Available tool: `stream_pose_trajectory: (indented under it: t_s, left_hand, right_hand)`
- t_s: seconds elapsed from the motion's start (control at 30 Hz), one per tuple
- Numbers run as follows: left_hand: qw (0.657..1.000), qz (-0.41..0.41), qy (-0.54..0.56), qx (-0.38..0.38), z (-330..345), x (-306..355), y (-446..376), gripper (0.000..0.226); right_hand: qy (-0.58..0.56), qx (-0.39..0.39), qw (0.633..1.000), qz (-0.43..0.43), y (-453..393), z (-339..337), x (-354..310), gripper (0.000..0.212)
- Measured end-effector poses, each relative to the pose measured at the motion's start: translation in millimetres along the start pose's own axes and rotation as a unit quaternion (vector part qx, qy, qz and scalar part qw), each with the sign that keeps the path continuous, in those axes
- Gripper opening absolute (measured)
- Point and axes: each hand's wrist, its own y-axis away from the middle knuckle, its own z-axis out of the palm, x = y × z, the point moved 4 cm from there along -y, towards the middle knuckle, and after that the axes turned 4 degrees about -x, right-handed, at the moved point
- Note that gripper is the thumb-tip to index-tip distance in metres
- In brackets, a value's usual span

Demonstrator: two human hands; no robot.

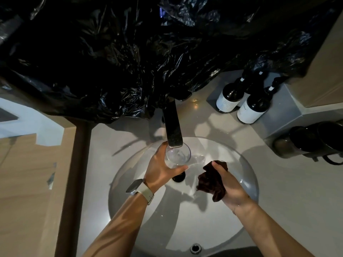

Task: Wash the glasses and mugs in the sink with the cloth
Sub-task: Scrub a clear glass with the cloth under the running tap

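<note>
Round white sink (248, 184) lay below black faucet (173, 125); left hand (160, 166) gripped clear glass (177, 153) under spout, right hand (229, 186) clutched dark cloth (210, 180).

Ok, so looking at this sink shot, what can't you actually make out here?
Head view only:
- Wall or mirror behind the faucet: covered by black plastic sheeting.
- Bottle labels: print too small to read.
- Dark mugs at right: dim and cut by the frame edge; count unclear.
- Water flow into the glass in the left hand: not discernible.
- Cloth: partly hidden by the right hand.
</note>
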Motion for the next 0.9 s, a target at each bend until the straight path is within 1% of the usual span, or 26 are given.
stream_pose_trajectory:
  t_s: [0.07, 0.1, 0.13, 0.2, 0.23, 0.27, 0.3, 0.37, 0.4, 0.43, 0.47, 0.5, 0.53, 0.57, 0.6, 0.63, 0.7, 0.73, 0.77, 0.8, 0.87, 0.9]
  left_hand:
    - [1.000, -0.023, 0.013, -0.005, 1, -2, 1, 0.078]
    - [0.998, -0.045, 0.030, -0.010, 2, -2, 2, 0.072]
    - [0.995, -0.078, 0.055, -0.016, 4, -1, 5, 0.060]
    - [0.984, -0.132, 0.110, -0.043, 11, 1, 12, 0.024]
    - [0.977, -0.153, 0.135, -0.065, 16, 0, 17, 0.011]
    - [0.967, -0.174, 0.163, -0.086, 22, 0, 23, 0.007]
    - [0.958, -0.194, 0.180, -0.109, 28, -2, 28, 0.011]
    - [0.947, -0.238, 0.157, -0.148, 39, -6, 35, 0.046]
    - [0.939, -0.262, 0.153, -0.163, 43, -7, 38, 0.059]
    - [0.928, -0.292, 0.158, -0.171, 47, -8, 42, 0.067]
    - [0.911, -0.326, 0.180, -0.175, 50, -6, 45, 0.071]
    - [0.890, -0.356, 0.220, -0.181, 55, -4, 48, 0.068]
    - [0.873, -0.375, 0.253, -0.182, 59, 1, 49, 0.064]
    - [0.863, -0.383, 0.277, -0.179, 61, 6, 49, 0.063]
    - [0.866, -0.378, 0.282, -0.167, 62, 8, 47, 0.067]
    - [0.881, -0.357, 0.270, -0.151, 64, 12, 42, 0.069]
    - [0.923, -0.281, 0.244, -0.102, 67, 31, 32, 0.059]
    - [0.937, -0.232, 0.253, -0.062, 69, 43, 27, 0.052]
    - [0.947, -0.197, 0.253, -0.018, 69, 56, 23, 0.044]
    - [0.956, -0.170, 0.237, 0.024, 69, 66, 17, 0.042]
    - [0.968, -0.101, 0.209, 0.092, 67, 86, 0, 0.050]
    - [0.969, -0.072, 0.203, 0.118, 66, 94, -8, 0.053]
  right_hand:
    - [0.008, 0.004, 1.000, -0.010, 5, -1, -5, 0.032]
    - [0.011, 0.006, 1.000, -0.015, 7, -1, -8, 0.031]
    - [0.012, 0.005, 1.000, -0.021, 9, -2, -11, 0.031]
    - [0.015, -0.006, 0.999, -0.038, 16, -2, -18, 0.031]
    - [0.016, -0.007, 0.999, -0.049, 19, -2, -22, 0.030]
    - [0.016, -0.004, 0.998, -0.057, 23, -4, -25, 0.028]
    - [0.018, 0.001, 0.998, -0.062, 25, -6, -28, 0.027]
    - [0.024, 0.001, 0.997, -0.072, 32, -8, -34, 0.024]
    - [0.029, 0.003, 0.997, -0.076, 34, -9, -37, 0.023]
    - [0.037, 0.014, 0.996, -0.080, 36, -13, -39, 0.023]
    - [0.047, 0.029, 0.995, -0.086, 39, -16, -41, 0.026]
    - [0.059, 0.049, 0.993, -0.094, 42, -19, -44, 0.030]
    - [0.072, 0.067, 0.990, -0.104, 47, -22, -48, 0.035]
    - [0.088, 0.080, 0.987, -0.112, 52, -22, -52, 0.038]
    - [0.104, 0.090, 0.984, -0.116, 55, -23, -55, 0.039]
    - [0.119, 0.099, 0.981, -0.120, 60, -25, -59, 0.036]
    - [0.149, 0.120, 0.973, -0.129, 69, -32, -69, 0.027]
    - [0.162, 0.126, 0.970, -0.133, 72, -36, -75, 0.025]
    - [0.173, 0.128, 0.967, -0.134, 76, -39, -80, 0.024]
    - [0.180, 0.124, 0.966, -0.137, 79, -41, -85, 0.024]
    - [0.187, 0.114, 0.966, -0.139, 82, -45, -94, 0.025]
    - [0.190, 0.112, 0.966, -0.134, 82, -47, -98, 0.025]
